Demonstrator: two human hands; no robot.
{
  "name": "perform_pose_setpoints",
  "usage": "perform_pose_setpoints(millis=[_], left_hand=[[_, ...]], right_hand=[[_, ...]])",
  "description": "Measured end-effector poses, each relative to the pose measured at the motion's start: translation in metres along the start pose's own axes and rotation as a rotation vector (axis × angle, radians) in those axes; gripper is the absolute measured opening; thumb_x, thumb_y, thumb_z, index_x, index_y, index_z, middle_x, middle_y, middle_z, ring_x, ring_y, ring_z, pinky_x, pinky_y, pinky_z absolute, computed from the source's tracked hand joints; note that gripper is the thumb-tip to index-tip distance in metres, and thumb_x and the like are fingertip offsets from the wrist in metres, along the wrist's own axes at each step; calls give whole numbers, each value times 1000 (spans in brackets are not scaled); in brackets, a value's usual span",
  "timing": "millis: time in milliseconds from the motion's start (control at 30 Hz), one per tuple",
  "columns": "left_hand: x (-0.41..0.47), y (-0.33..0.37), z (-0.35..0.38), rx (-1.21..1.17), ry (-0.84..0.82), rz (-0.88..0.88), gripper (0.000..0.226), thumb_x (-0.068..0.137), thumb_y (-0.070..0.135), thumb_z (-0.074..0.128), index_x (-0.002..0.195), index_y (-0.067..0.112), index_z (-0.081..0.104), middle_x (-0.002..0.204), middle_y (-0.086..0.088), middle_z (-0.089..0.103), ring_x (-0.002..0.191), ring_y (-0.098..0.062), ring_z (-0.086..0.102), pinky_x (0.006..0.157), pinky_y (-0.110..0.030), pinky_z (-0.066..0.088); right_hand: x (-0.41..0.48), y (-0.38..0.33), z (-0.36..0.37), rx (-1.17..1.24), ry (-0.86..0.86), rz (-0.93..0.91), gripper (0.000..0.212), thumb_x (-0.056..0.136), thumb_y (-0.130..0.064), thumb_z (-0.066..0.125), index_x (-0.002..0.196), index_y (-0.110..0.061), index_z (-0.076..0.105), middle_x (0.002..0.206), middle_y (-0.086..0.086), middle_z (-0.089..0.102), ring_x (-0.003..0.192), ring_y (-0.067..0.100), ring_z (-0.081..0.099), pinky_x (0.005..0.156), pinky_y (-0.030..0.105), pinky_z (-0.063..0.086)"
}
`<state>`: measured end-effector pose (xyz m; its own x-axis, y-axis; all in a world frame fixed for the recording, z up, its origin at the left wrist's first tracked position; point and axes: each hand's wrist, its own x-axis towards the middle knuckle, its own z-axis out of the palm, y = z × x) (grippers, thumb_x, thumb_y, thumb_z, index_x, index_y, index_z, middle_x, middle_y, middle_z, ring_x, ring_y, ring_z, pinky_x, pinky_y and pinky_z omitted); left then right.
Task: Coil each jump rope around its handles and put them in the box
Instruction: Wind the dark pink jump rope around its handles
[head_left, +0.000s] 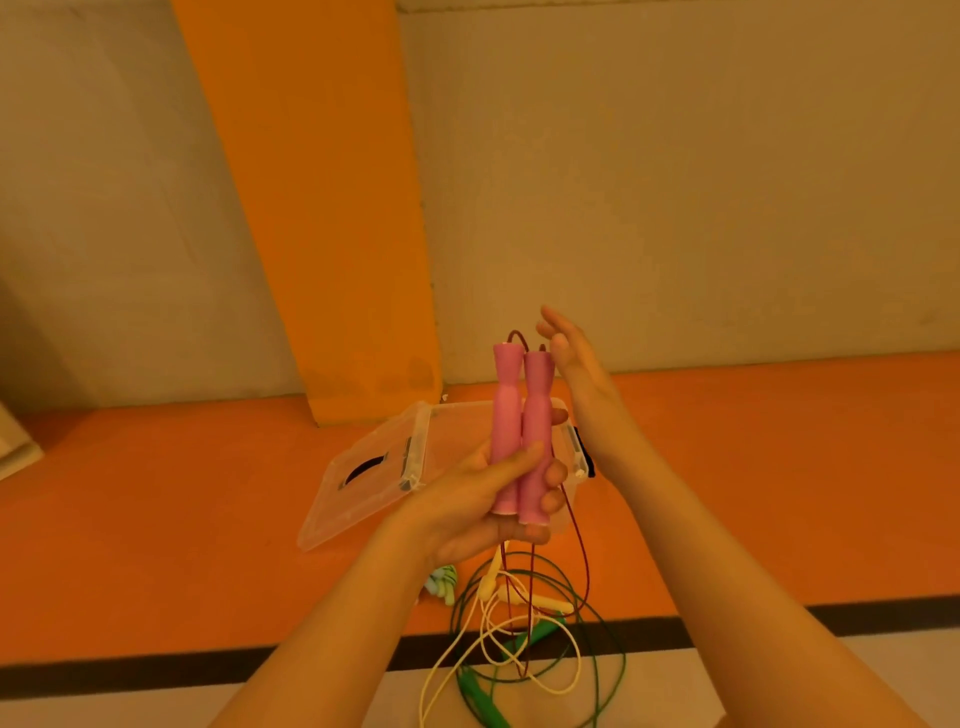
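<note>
Your left hand is clamped around the lower half of the two pink handles, holding them upright and side by side, touching each other, with the thumb across the front and the fingertips curled round from the right. Your right hand is spread open with straight fingers just beside the handle tops on the right, gripping nothing. The dark red rope loops out of the handle tops and hangs down on the right, past your left fingers, to the floor near you. Behind the handles the clear plastic box sits on the orange floor, its clear lid off and lying tilted against its left side. Nearer to you, a green rope with green handles and a pale yellow rope lie loose and tangled together on the floor. A small pale green and white bundle lies just left of them; you cannot tell what it is.
</note>
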<state>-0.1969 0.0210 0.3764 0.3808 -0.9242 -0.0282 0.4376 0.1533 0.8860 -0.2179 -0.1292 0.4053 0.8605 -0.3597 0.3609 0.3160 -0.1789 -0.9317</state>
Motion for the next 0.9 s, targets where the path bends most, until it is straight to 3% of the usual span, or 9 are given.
perform_pose_setpoints(millis=[133, 200, 267, 433, 533, 600, 700, 800, 900], left_hand=[[-5, -4, 3, -95, -118, -6, 43, 82, 22, 75, 121, 16, 57, 83, -3, 54, 66, -10, 52, 49, -20, 42], [-9, -5, 5, -132, -130, -13, 38, 86, 18, 69, 120, 10, 54, 83, -3, 54, 66, -9, 51, 48, -18, 39], [-12, -6, 10, -98, -64, 0, 30, 89, 15, 62, 117, 8, 52, 82, -4, 53, 65, -9, 51, 47, -17, 35], [-21, -7, 11, 419, 376, 82, 14, 95, 8, 56, 107, 7, 51, 76, -6, 53, 61, -12, 50, 46, -20, 35], [-23, -15, 7, 895, 642, 141, 23, 94, 10, 57, 114, 11, 47, 81, -6, 57, 64, -15, 53, 51, -28, 42], [-23, -21, 16, 958, 607, 218, 29, 93, 4, 55, 119, 13, 46, 83, 1, 56, 67, -12, 55, 54, -27, 44], [-22, -28, 24, 960, 538, 247, 36, 91, 0, 52, 119, 19, 43, 82, 8, 57, 70, -2, 59, 58, -16, 45], [-23, -28, 22, 929, 548, 240, 48, 83, 12, 63, 125, 22, 43, 100, -2, 64, 91, -23, 66, 75, -48, 55], [-25, -25, 26, 840, 571, 222, 52, 76, 7, 74, 114, 29, 46, 106, 2, 62, 94, -18, 65, 77, -43, 56]], right_hand=[[-8, 18, 8, 73, -58, 130, 62, 84, -73, 38, 127, -31, 54, 123, -3, 62, 92, -1, 59, 49, 10, 44], [-14, 21, 6, 75, -64, 223, 80, 71, -85, 42, 114, -21, 63, 73, -9, 69, 59, -2, 57, 42, 10, 38], [-21, 20, 6, 99, -64, 279, 64, 81, -73, 37, 108, -19, 60, 51, -15, 57, 42, -1, 51, 40, 11, 37], [-51, 10, 19, -254, -171, 237, 45, 95, -57, 29, 135, -37, 36, 77, -6, 52, 52, 9, 51, 46, 20, 41], [-62, 5, 24, -296, -154, 194, 53, 95, -54, 36, 138, -22, 42, 86, -16, 44, 62, 3, 44, 50, 17, 36], [-69, 0, 27, -340, -118, 156, 37, 94, -48, 46, 111, -16, 54, 82, -17, 44, 63, 1, 45, 50, 12, 35], [-75, -6, 29, -328, -60, 159, 23, 93, -36, 58, 78, -25, 43, 73, -7, 47, 62, 3, 48, 49, 10, 37], [-76, -10, 30, -280, -28, 169, 24, 91, -33, 60, 95, -9, 61, 90, 10, 62, 82, 19, 63, 72, 30, 51], [-74, -10, 28, -133, 27, 237, 33, 88, -32, 64, 106, -5, 63, 99, 17, 68, 94, 28, 66, 81, 43, 53]])
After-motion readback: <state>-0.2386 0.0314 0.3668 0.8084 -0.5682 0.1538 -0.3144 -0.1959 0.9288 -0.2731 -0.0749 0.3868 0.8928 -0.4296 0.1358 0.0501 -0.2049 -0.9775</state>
